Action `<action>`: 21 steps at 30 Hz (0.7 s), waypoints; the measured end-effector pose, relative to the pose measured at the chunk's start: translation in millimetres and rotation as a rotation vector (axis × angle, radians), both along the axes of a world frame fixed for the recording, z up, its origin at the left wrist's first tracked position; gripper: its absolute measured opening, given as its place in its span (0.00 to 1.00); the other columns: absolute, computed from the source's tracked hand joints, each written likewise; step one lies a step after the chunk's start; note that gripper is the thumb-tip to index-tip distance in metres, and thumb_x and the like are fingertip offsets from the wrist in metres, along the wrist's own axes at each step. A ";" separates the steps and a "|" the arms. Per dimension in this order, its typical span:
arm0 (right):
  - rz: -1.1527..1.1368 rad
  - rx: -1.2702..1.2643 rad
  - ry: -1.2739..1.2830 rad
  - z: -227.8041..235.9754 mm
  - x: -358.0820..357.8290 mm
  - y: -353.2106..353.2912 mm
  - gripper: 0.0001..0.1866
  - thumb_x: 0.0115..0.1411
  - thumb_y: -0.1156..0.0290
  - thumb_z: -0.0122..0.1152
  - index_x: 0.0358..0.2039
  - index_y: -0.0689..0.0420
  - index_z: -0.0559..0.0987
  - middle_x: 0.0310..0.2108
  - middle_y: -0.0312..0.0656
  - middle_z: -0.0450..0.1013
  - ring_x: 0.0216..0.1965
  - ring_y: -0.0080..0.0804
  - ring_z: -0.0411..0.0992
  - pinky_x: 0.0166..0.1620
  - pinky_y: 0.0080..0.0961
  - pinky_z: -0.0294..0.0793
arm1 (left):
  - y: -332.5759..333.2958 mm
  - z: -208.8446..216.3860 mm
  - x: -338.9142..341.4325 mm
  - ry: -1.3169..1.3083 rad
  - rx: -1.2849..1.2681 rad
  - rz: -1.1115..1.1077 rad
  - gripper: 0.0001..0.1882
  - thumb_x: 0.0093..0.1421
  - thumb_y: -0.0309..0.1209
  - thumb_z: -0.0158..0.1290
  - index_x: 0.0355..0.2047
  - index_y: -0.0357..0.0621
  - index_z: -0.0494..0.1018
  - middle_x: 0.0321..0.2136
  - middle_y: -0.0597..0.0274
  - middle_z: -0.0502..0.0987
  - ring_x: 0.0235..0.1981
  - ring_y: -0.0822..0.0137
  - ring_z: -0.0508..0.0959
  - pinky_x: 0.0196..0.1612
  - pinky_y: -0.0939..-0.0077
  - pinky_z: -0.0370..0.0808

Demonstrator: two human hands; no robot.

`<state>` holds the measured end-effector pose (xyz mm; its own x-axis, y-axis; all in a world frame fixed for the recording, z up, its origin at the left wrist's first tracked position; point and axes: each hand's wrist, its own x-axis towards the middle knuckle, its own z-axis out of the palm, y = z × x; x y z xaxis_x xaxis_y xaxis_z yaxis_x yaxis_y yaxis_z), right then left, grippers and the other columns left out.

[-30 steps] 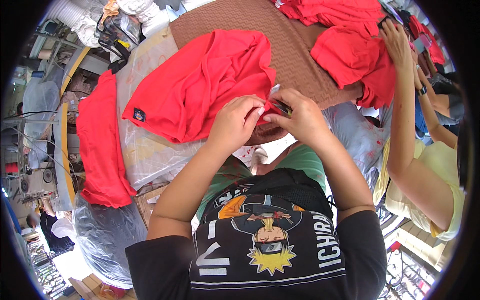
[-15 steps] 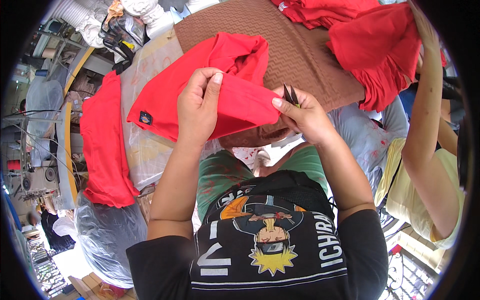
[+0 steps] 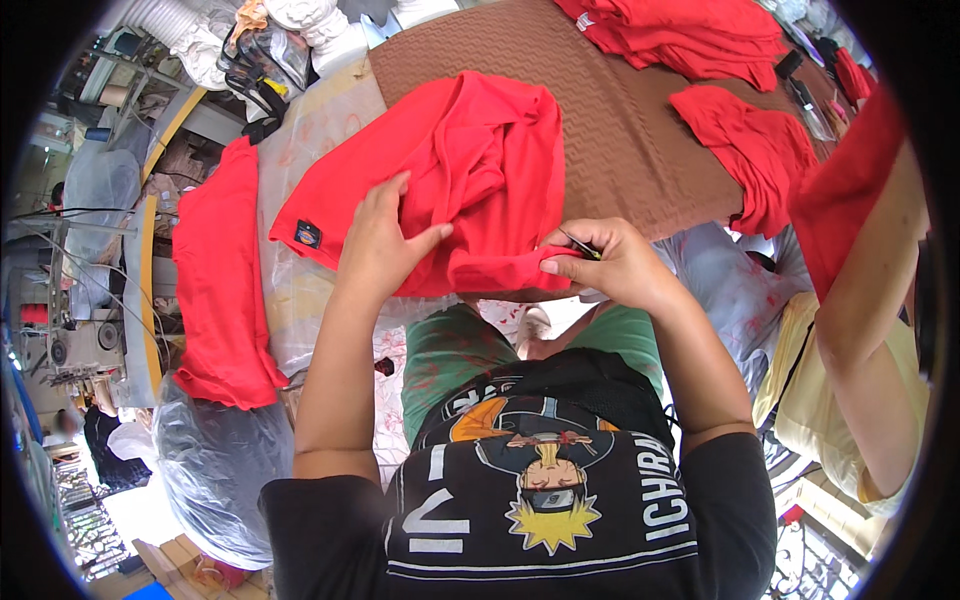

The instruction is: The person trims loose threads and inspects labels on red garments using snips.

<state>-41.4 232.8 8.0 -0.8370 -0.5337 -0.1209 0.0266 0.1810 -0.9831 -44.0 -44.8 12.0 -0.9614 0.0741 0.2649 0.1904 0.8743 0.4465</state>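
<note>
A red garment (image 3: 420, 150) with a small dark label lies rumpled across the front of the table before me. My right hand (image 3: 620, 265) pinches its near edge between thumb and fingers. Tucked in that same hand is a pair of thread snips (image 3: 580, 246), its dark pointed blades sticking out toward the left. Over the garment's near left part is my left hand (image 3: 382, 245), open, thumb and fingers apart and gripping nothing. Whether its fingertips press on the cloth, I cannot tell.
Another red garment (image 3: 220, 270) hangs over the table's left edge. More red clothes (image 3: 680, 40) are heaped at the back right of the brown tablecloth (image 3: 640, 150). On the right, a co-worker's arm (image 3: 870, 270) holds up red cloth. A sewing machine (image 3: 90, 345) stands far left.
My left hand has let go of the stretched cloth and opened. The part between my hands has slackened and folded. At right, the co-worker's red cloth has moved away from the table, toward the rim.
</note>
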 end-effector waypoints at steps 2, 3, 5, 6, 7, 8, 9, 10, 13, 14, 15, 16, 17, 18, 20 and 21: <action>-0.001 0.010 -0.011 0.7 -0.6 0.1 0.10 0.56 0.71 0.66 0.35 0.63 0.79 0.23 0.31 0.72 0.28 0.14 0.64 0.33 0.18 0.67 | -8.8 -8.0 3.4 -0.118 -0.072 0.051 0.25 0.50 0.39 0.63 0.46 0.42 0.73 0.48 0.51 0.73 0.52 0.51 0.71 0.53 0.59 0.69; -0.002 0.023 -0.017 2.7 -0.7 0.6 0.10 0.56 0.71 0.66 0.35 0.63 0.79 0.23 0.31 0.72 0.28 0.14 0.64 0.33 0.18 0.67 | -9.9 -7.0 2.3 -0.172 -0.120 0.036 0.22 0.51 0.38 0.62 0.45 0.42 0.74 0.45 0.51 0.75 0.51 0.51 0.72 0.51 0.59 0.70; 0.008 0.041 -0.013 4.0 -1.5 0.2 0.09 0.56 0.71 0.66 0.35 0.62 0.79 0.23 0.31 0.72 0.28 0.15 0.65 0.34 0.18 0.68 | -9.2 0.4 0.1 -0.279 -0.214 0.005 0.16 0.54 0.37 0.59 0.41 0.43 0.75 0.41 0.52 0.77 0.48 0.53 0.74 0.49 0.60 0.71; 0.019 0.045 -0.004 2.8 -2.1 -0.3 0.10 0.56 0.71 0.66 0.36 0.62 0.79 0.22 0.31 0.72 0.28 0.16 0.66 0.34 0.18 0.68 | -10.1 3.4 -4.2 -0.301 -0.088 0.031 0.14 0.55 0.36 0.58 0.39 0.43 0.75 0.38 0.53 0.77 0.46 0.54 0.76 0.47 0.62 0.72; 0.031 0.049 0.005 2.2 -2.4 -0.8 0.10 0.56 0.71 0.66 0.36 0.62 0.79 0.22 0.30 0.71 0.28 0.17 0.66 0.34 0.18 0.68 | -13.5 6.8 -13.7 -0.322 0.038 0.056 0.12 0.56 0.35 0.56 0.38 0.43 0.76 0.35 0.53 0.78 0.43 0.55 0.77 0.45 0.63 0.72; -0.022 0.007 0.104 3.6 -2.3 -3.9 0.10 0.56 0.71 0.66 0.37 0.61 0.79 0.23 0.31 0.72 0.29 0.17 0.67 0.34 0.18 0.69 | -20.5 12.0 -24.4 -0.339 0.162 0.088 0.10 0.57 0.35 0.54 0.36 0.43 0.76 0.33 0.53 0.78 0.41 0.57 0.78 0.44 0.65 0.73; -0.073 -0.036 0.204 6.1 -0.8 -8.9 0.10 0.56 0.72 0.65 0.38 0.61 0.79 0.24 0.32 0.73 0.30 0.17 0.68 0.35 0.18 0.69 | -43.8 5.7 -44.2 -0.104 0.344 0.036 0.12 0.59 0.36 0.53 0.38 0.42 0.76 0.30 0.53 0.78 0.36 0.60 0.79 0.41 0.70 0.73; -0.136 -0.071 0.299 6.3 0.4 -10.5 0.10 0.57 0.72 0.65 0.38 0.60 0.79 0.26 0.32 0.73 0.31 0.17 0.69 0.36 0.18 0.69 | -35.1 25.0 -62.0 0.091 0.581 0.172 0.14 0.61 0.37 0.51 0.40 0.40 0.76 0.29 0.55 0.78 0.35 0.64 0.78 0.41 0.71 0.72; -0.464 -0.294 0.340 26.5 4.8 -4.5 0.09 0.59 0.74 0.62 0.40 0.60 0.78 0.32 0.36 0.74 0.36 0.18 0.71 0.41 0.18 0.69 | 32.0 107.9 -79.5 0.350 0.730 -0.131 0.16 0.64 0.40 0.49 0.39 0.37 0.75 0.26 0.56 0.78 0.27 0.64 0.78 0.32 0.70 0.73; -0.551 -0.372 0.389 35.3 6.7 -2.8 0.09 0.60 0.75 0.61 0.41 0.61 0.77 0.34 0.38 0.74 0.37 0.18 0.71 0.42 0.17 0.69 | 57.9 122.1 -73.6 0.303 0.719 -0.172 0.17 0.64 0.41 0.49 0.38 0.37 0.74 0.26 0.55 0.78 0.26 0.63 0.78 0.31 0.69 0.73; -0.600 -0.419 0.485 42.6 8.9 0.8 0.08 0.60 0.76 0.59 0.40 0.62 0.77 0.36 0.39 0.73 0.38 0.19 0.71 0.43 0.18 0.69 | 84.2 126.9 -62.6 0.248 0.468 -0.212 0.18 0.63 0.43 0.50 0.38 0.39 0.74 0.26 0.50 0.77 0.27 0.58 0.79 0.33 0.66 0.74; -0.631 -0.470 0.580 50.2 11.5 1.4 0.07 0.61 0.76 0.58 0.40 0.63 0.76 0.37 0.40 0.73 0.39 0.20 0.71 0.45 0.18 0.68 | 96.9 110.2 -64.8 0.349 0.423 -0.551 0.19 0.62 0.45 0.50 0.39 0.40 0.74 0.29 0.47 0.78 0.31 0.53 0.79 0.36 0.63 0.75; -0.653 -0.502 0.664 54.2 14.6 6.1 0.07 0.61 0.76 0.57 0.40 0.64 0.76 0.37 0.41 0.73 0.39 0.21 0.71 0.45 0.18 0.69 | 109.2 111.8 -50.3 -0.009 0.294 -0.655 0.19 0.64 0.42 0.51 0.45 0.38 0.75 0.37 0.56 0.80 0.40 0.67 0.79 0.45 0.72 0.73; -0.649 -0.509 0.719 57.8 16.4 7.9 0.07 0.61 0.76 0.57 0.40 0.64 0.76 0.37 0.42 0.73 0.39 0.22 0.72 0.45 0.19 0.69 | 112.6 107.8 -46.3 -0.171 0.190 -0.760 0.19 0.64 0.39 0.51 0.47 0.37 0.74 0.40 0.54 0.80 0.42 0.68 0.79 0.46 0.73 0.73; -0.634 -0.471 0.756 61.5 18.9 14.0 0.07 0.62 0.77 0.56 0.39 0.65 0.75 0.37 0.43 0.73 0.39 0.24 0.72 0.46 0.20 0.69 | 100.2 101.5 -38.5 -0.131 0.268 -0.733 0.17 0.64 0.36 0.50 0.48 0.37 0.73 0.40 0.56 0.80 0.44 0.68 0.78 0.48 0.73 0.73; -0.640 -0.419 0.775 60.6 18.3 19.4 0.08 0.62 0.76 0.57 0.40 0.65 0.75 0.36 0.42 0.73 0.39 0.23 0.72 0.45 0.19 0.69 | 89.6 98.3 -35.1 -0.114 0.308 -0.718 0.16 0.64 0.35 0.50 0.48 0.37 0.73 0.41 0.57 0.80 0.44 0.68 0.78 0.49 0.73 0.73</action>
